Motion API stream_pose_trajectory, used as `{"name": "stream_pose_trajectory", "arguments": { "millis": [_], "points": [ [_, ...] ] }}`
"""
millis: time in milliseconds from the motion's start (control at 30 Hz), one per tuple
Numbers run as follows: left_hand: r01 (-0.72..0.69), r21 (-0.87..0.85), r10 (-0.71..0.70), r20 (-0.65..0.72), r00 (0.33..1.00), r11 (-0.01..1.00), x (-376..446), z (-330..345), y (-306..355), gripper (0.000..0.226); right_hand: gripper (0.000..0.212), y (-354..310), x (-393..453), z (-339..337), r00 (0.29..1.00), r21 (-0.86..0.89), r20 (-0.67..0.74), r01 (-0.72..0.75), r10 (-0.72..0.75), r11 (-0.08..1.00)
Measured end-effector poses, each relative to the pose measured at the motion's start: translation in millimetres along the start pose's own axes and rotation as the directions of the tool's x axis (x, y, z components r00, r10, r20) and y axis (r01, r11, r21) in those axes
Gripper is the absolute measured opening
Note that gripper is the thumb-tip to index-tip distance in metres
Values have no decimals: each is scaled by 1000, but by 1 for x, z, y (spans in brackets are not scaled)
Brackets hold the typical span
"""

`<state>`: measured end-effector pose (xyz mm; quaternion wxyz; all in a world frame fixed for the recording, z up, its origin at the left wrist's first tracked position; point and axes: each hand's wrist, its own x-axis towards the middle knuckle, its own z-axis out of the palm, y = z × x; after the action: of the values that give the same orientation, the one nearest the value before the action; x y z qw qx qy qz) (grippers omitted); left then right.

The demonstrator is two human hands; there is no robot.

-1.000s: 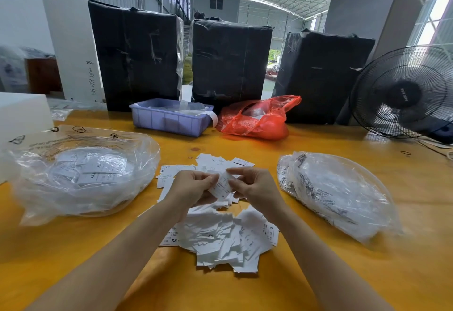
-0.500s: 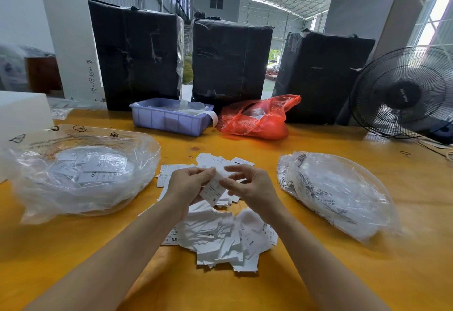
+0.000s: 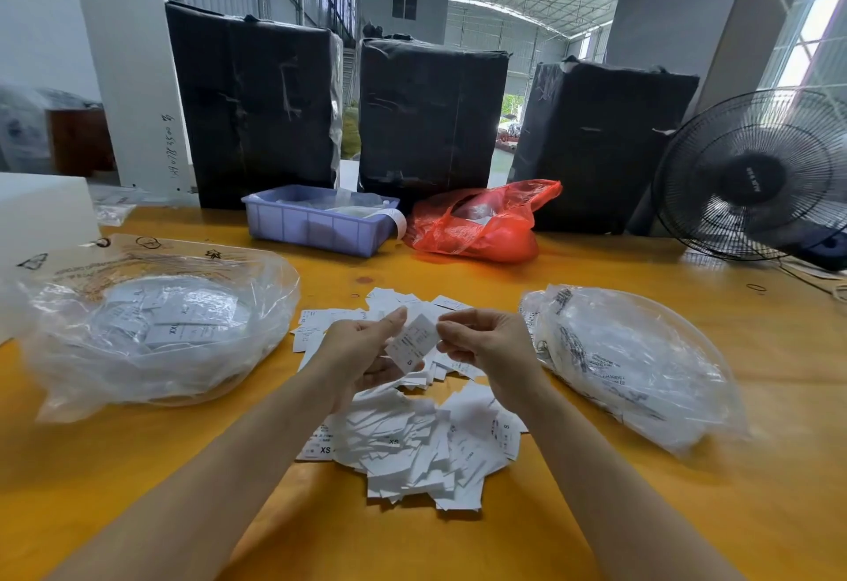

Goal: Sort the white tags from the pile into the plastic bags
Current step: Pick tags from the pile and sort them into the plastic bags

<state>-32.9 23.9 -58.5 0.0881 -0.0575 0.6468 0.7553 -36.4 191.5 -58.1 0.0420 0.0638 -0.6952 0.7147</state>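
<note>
A pile of white tags [image 3: 412,447] lies on the yellow table [image 3: 137,466] in front of me. Over the pile both hands hold one white tag [image 3: 412,342] marked S. My left hand [image 3: 362,351] supports it from the left with thumb and fingers. My right hand [image 3: 486,342] pinches its right edge. A clear plastic bag [image 3: 151,328] with XS tags inside lies at the left. A second clear plastic bag [image 3: 628,360] with tags lies at the right.
A lilac plastic tray [image 3: 316,223] and a red plastic bag [image 3: 481,225] sit at the back of the table. Three black wrapped bales [image 3: 431,113] stand behind them. A black fan [image 3: 756,177] stands at the far right, a white box [image 3: 41,209] at the far left.
The tag between my hands has turned and risen slightly, its S-marked printed face now showing. My right hand has shifted a little to the right.
</note>
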Motion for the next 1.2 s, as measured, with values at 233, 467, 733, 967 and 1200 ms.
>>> {"name": "stream_pose_trajectory", "arguments": {
  "millis": [233,467,733,967,1200],
  "points": [
    [-91,70,93,-25,995,993,2,-7,5,13,7,-12,-2,-7,994,-106,-70,77,-85,991],
    [-253,545,550,-491,676,799,11,-73,42,18,18,-42,14,-117,764,-766,-457,-78,-455,638],
    [162,761,579,-596,557,628,0,-126,54,38,24,3,10,-163,907,-879,-420,-401,-22,256],
    [392,788,510,-609,607,475,3,-118,46,63,45,10,6,-169,827,-796,-501,-325,-255,510],
    [223,871,716,-487,500,437,2,-100,52,56,10,-3,-7,-153,618,-778,-546,-123,-566,616]
  ]
}}
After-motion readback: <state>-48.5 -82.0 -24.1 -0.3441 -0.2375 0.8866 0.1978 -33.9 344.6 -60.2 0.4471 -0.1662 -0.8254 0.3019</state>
